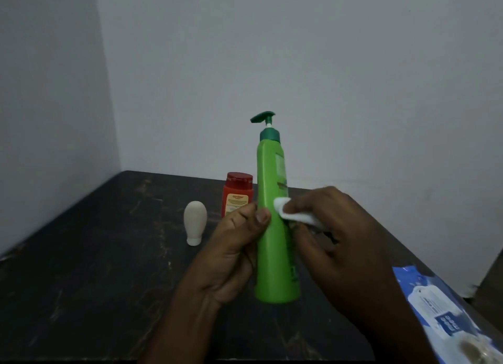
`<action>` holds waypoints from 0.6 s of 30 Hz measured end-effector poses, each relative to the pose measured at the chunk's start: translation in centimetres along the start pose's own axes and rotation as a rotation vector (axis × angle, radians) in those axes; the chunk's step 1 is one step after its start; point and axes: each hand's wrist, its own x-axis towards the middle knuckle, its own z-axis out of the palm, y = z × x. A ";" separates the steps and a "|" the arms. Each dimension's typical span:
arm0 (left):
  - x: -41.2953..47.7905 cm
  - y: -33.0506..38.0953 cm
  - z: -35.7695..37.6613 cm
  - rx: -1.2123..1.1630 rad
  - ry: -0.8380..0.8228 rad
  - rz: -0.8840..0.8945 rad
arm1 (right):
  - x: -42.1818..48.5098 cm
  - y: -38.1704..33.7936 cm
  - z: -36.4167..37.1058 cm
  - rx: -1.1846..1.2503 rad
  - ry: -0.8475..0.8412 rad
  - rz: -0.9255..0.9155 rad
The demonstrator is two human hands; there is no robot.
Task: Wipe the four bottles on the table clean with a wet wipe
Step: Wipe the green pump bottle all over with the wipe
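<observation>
Okay, left hand (pixel 231 252) clamps the green pump bottle (pixel 275 241) mid-body. Right hand (pixel 337 227) pinches the wet wipe (pixel 292 214) against it, just beside that grip. Smooth plastic, likely slick once wet: hold body, not pump. Beyond the grip: red bottle (pixel 238 193), white bottle (pixel 195 218).

Green pump bottle (pixel 275 227), red bottle (pixel 237 193), white wipe (pixel 288 214), scuffed black table (pixel 95 268)

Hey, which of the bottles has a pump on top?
The green bottle; the red bottle has a flat lid, and the cream bottle stands on its cap.
</observation>
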 end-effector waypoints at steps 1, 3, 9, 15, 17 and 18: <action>0.0 0.0 -0.1 -0.016 0.039 -0.003 | -0.1 -0.1 -0.2 0.031 -0.062 -0.017; 0.1 0.2 -0.3 -0.064 0.111 -0.015 | -0.2 -0.2 -0.6 0.094 -0.212 -0.028; -0.3 1.5 0.3 -0.005 0.068 0.034 | -0.1 -0.5 -0.8 0.089 -0.207 -0.023; -1.1 1.9 1.0 0.126 -0.146 -0.104 | 0.0 -0.7 -0.8 -0.056 0.208 0.066; -1.2 1.4 1.0 0.180 -0.119 -0.081 | 0.0 -0.6 -1.0 -0.065 0.329 0.113; -1.0 1.1 1.0 0.211 -0.109 -0.056 | 0.0 -0.4 -1.2 -0.077 0.364 0.129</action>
